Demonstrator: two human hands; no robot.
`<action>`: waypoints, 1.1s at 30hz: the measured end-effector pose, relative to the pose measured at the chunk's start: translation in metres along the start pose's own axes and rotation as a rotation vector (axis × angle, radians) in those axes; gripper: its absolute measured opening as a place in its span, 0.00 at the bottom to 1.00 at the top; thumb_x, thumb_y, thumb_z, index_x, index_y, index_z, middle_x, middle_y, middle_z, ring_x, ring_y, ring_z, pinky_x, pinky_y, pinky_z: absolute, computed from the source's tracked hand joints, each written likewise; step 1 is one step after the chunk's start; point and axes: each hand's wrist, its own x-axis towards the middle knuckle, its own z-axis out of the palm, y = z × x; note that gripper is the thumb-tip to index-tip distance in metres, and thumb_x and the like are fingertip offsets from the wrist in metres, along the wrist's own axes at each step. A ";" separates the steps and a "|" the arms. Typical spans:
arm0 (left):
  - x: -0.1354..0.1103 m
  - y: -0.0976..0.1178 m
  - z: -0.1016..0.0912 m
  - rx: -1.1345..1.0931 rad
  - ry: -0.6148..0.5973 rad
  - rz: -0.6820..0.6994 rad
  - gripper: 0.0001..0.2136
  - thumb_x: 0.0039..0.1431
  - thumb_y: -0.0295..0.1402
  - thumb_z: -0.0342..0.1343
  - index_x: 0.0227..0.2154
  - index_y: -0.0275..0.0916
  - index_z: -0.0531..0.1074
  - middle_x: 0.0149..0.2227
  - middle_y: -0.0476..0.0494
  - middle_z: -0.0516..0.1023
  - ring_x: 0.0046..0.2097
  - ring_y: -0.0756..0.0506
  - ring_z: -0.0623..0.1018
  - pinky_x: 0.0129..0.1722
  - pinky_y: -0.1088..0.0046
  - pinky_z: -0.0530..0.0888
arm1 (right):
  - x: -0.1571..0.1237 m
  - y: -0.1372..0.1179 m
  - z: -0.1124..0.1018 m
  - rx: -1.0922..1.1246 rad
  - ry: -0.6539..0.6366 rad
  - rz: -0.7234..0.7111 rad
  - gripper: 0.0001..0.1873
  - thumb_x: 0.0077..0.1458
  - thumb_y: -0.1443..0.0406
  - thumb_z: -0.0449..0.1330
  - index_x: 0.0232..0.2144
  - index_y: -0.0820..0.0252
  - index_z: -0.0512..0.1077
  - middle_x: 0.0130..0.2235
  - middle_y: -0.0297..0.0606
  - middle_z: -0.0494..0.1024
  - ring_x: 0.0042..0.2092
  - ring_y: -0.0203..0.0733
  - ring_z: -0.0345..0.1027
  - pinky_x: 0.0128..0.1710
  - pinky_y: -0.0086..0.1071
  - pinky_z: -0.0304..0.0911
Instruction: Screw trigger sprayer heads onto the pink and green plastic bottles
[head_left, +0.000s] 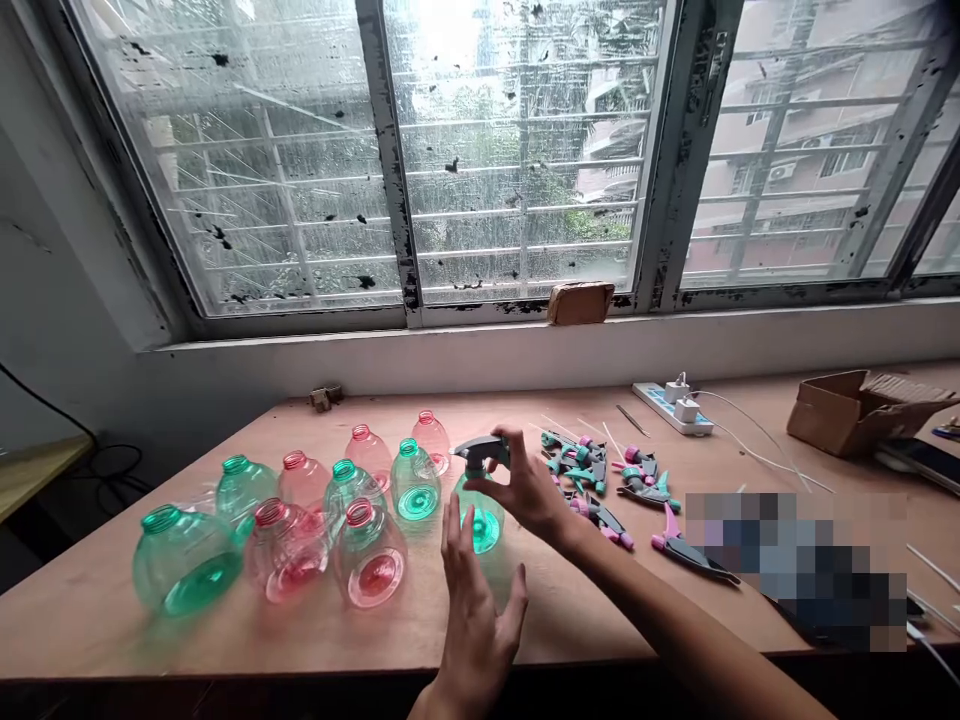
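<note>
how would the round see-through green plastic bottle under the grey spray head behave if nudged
The round green bottle would probably feel light: its see-through sides show no obvious liquid. It may slide before tipping, given its wide lower body, though the grey spray head at its top could make it top-heavy.

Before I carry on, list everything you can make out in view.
Table: one, brown, foreground
Window: one, grey-framed, behind table
Block: one, brown, at window
Open bottles: nine, four green, five pink, left
Separate bottle: one, green, centre
Upright trigger sprayer: one, grey, at its neck
Loose trigger sprayers: many, grey, teal, pink, centre-right
Thin tubes: several, white, right
Power strip: one, white-blue, back
Cabled adapters: two, white, on strip
Cardboard box: one, brown, right
Flat device: one, black, beside box
Cords: some, black, far left
Pixelated patch: one, unreadable, right
Left hand: one, open, near separate bottle
Right hand: one, gripping upright sprayer
</note>
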 end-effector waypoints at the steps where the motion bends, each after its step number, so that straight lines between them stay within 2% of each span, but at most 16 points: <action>1: 0.000 0.002 -0.001 0.003 -0.002 0.018 0.36 0.72 0.28 0.49 0.73 0.51 0.34 0.77 0.36 0.33 0.77 0.32 0.39 0.71 0.39 0.54 | 0.007 0.003 0.006 -0.030 0.007 0.007 0.32 0.58 0.57 0.68 0.54 0.50 0.53 0.41 0.39 0.84 0.38 0.49 0.80 0.37 0.40 0.73; 7: -0.002 -0.002 0.000 0.006 -0.059 0.036 0.35 0.70 0.26 0.50 0.72 0.47 0.37 0.76 0.33 0.36 0.77 0.32 0.42 0.71 0.39 0.56 | 0.057 0.041 0.026 -0.226 0.059 0.129 0.28 0.63 0.61 0.64 0.58 0.56 0.55 0.41 0.44 0.84 0.36 0.53 0.80 0.32 0.37 0.68; 11: -0.001 -0.004 0.000 0.097 -0.313 0.166 0.32 0.66 0.23 0.51 0.69 0.43 0.48 0.76 0.33 0.47 0.76 0.32 0.47 0.71 0.41 0.60 | 0.094 0.080 0.028 -0.338 0.120 0.224 0.27 0.65 0.62 0.63 0.61 0.59 0.57 0.43 0.43 0.83 0.40 0.51 0.80 0.37 0.38 0.71; 13: -0.001 -0.003 0.000 0.172 -0.439 0.224 0.31 0.62 0.23 0.54 0.67 0.40 0.54 0.75 0.33 0.50 0.76 0.31 0.48 0.71 0.42 0.61 | 0.111 0.101 0.026 -0.380 0.157 0.278 0.25 0.67 0.61 0.62 0.61 0.61 0.62 0.45 0.43 0.81 0.42 0.48 0.79 0.40 0.40 0.73; 15: -0.001 -0.001 0.001 0.237 -0.520 0.250 0.33 0.59 0.24 0.57 0.67 0.37 0.56 0.75 0.31 0.52 0.76 0.30 0.49 0.70 0.43 0.62 | 0.126 0.122 0.025 -0.414 0.185 0.325 0.20 0.68 0.60 0.62 0.58 0.60 0.68 0.49 0.42 0.79 0.44 0.46 0.78 0.44 0.43 0.75; 19: 0.000 -0.002 0.006 0.296 -0.593 0.269 0.35 0.58 0.26 0.59 0.68 0.34 0.55 0.75 0.29 0.51 0.75 0.29 0.52 0.70 0.44 0.64 | 0.149 0.159 0.020 -0.476 0.219 0.387 0.19 0.67 0.60 0.63 0.57 0.60 0.71 0.55 0.44 0.77 0.50 0.48 0.76 0.48 0.47 0.75; 22: -0.002 -0.007 0.012 0.309 -0.585 0.261 0.36 0.59 0.29 0.61 0.68 0.35 0.55 0.75 0.29 0.53 0.74 0.27 0.56 0.68 0.43 0.66 | 0.162 0.179 0.016 -0.517 0.219 0.408 0.19 0.67 0.60 0.63 0.57 0.59 0.71 0.56 0.44 0.76 0.51 0.49 0.76 0.49 0.48 0.75; 26: -0.007 -0.019 0.021 0.300 -0.536 0.269 0.35 0.61 0.33 0.61 0.69 0.38 0.56 0.73 0.31 0.58 0.73 0.27 0.60 0.67 0.46 0.69 | 0.172 0.190 0.007 -0.544 0.206 0.375 0.20 0.67 0.60 0.63 0.58 0.59 0.70 0.57 0.44 0.76 0.52 0.50 0.75 0.50 0.49 0.74; 29: -0.009 -0.023 0.025 0.290 -0.537 0.271 0.36 0.60 0.33 0.63 0.69 0.38 0.55 0.73 0.31 0.60 0.72 0.27 0.60 0.67 0.46 0.69 | 0.173 0.185 -0.002 -0.552 0.207 0.289 0.27 0.68 0.59 0.62 0.64 0.60 0.65 0.63 0.52 0.70 0.59 0.58 0.71 0.56 0.56 0.69; 31: -0.008 -0.022 0.025 0.283 -0.542 0.249 0.38 0.60 0.33 0.63 0.70 0.37 0.54 0.72 0.29 0.60 0.72 0.27 0.60 0.67 0.45 0.69 | 0.172 0.173 -0.007 -0.559 0.214 0.204 0.32 0.68 0.58 0.61 0.68 0.61 0.58 0.70 0.60 0.59 0.67 0.65 0.59 0.62 0.61 0.61; 33: -0.005 -0.018 0.024 0.276 -0.559 0.216 0.38 0.60 0.34 0.64 0.70 0.35 0.54 0.72 0.28 0.61 0.72 0.26 0.60 0.67 0.43 0.68 | 0.169 0.153 -0.007 -0.563 0.221 0.110 0.35 0.69 0.57 0.58 0.71 0.61 0.53 0.74 0.61 0.47 0.74 0.69 0.40 0.66 0.66 0.50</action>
